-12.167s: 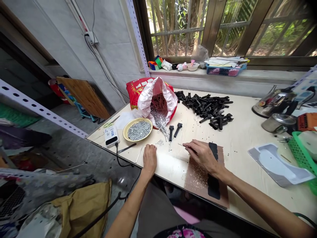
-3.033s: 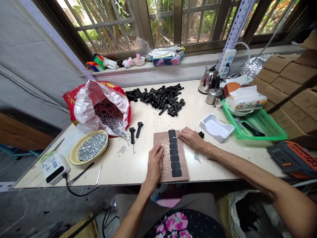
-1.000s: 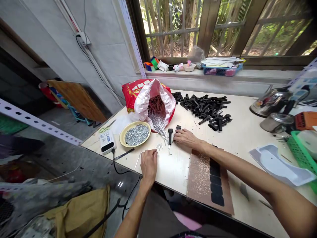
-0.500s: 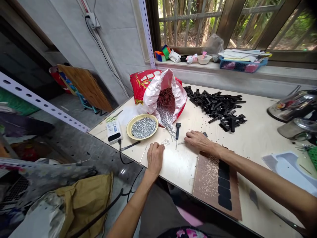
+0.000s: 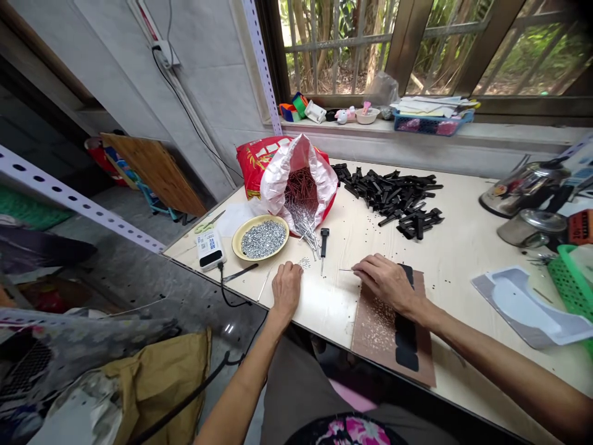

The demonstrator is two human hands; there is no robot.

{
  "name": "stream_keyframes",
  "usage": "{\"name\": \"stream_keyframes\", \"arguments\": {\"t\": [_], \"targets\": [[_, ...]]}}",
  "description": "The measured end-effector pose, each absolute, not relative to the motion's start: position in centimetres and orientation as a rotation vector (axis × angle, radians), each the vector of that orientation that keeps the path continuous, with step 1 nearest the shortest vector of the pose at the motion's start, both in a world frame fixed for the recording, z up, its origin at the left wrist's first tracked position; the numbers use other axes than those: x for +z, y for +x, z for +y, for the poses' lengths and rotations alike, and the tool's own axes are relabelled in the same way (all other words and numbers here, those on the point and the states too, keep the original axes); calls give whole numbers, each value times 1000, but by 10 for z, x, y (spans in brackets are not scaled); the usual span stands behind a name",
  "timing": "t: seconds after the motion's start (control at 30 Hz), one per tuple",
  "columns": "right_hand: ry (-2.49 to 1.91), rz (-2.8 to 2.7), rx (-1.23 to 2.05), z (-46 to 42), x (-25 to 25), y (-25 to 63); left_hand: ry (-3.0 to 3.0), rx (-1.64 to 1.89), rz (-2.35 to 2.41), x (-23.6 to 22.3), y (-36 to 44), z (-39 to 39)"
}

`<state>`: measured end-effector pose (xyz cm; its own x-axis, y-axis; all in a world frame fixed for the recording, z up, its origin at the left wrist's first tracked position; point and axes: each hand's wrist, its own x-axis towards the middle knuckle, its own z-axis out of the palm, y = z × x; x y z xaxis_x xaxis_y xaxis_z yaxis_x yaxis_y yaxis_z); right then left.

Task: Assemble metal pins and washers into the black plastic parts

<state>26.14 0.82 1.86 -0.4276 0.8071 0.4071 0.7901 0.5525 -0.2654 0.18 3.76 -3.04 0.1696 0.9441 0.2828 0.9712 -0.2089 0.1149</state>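
My left hand (image 5: 286, 288) rests at the table's near edge, fingers curled beside a small scatter of shiny metal bits (image 5: 304, 263). What is inside it, if anything, is hidden. My right hand (image 5: 382, 281) is closed on a black plastic piece with a thin metal pin; only the pin (image 5: 346, 269) shows, pointing left from the fingertips. Under that hand lies a brown board (image 5: 377, 337) with pale flecks and a row of black pads (image 5: 406, 350). A similar black piece with a pin (image 5: 324, 242) lies between my hands.
Beyond my left hand are a yellow dish (image 5: 237, 248) of small metal parts and a red bag (image 5: 257, 162) spilling long metal pins. Black plastic parts (image 5: 393, 201) are heaped at the back. A kettle (image 5: 525, 188), metal cup (image 5: 532, 228) and green basket (image 5: 567, 278) stand at right.
My right hand took hold of one of two black pieces lying beside the bag, then moved right and nearer, over the board. My left hand has stayed by the metal bits.
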Motion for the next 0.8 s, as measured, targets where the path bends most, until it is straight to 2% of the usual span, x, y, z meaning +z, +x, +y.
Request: {"name": "stream_keyframes", "arguments": {"t": [0.13,0.23,0.3,0.43,0.53,0.63,0.8], "targets": [[-1254,-2260,138,-1,18,251,-2349,-445,-1890,-33,3,40],[-1240,-2197,186,-5,21,240,-2409,-740,-2016,-29,3,39],[-1237,-2159,208,-8,25,233,-2458,-1144,-2224,-22,6,36],[-1212,-2163,217,-12,30,224,-2343,-2297,-2786,1,24,21],[-1236,-2159,173,-16,33,222,-2115,-2895,-2892,18,40,8],[-1274,-2147,149,-19,34,223,-2039,-3076,-2867,25,51,1],[-1323,-2158,61,-24,38,226,-2044,-3099,-2804,24,57,-2]]}}
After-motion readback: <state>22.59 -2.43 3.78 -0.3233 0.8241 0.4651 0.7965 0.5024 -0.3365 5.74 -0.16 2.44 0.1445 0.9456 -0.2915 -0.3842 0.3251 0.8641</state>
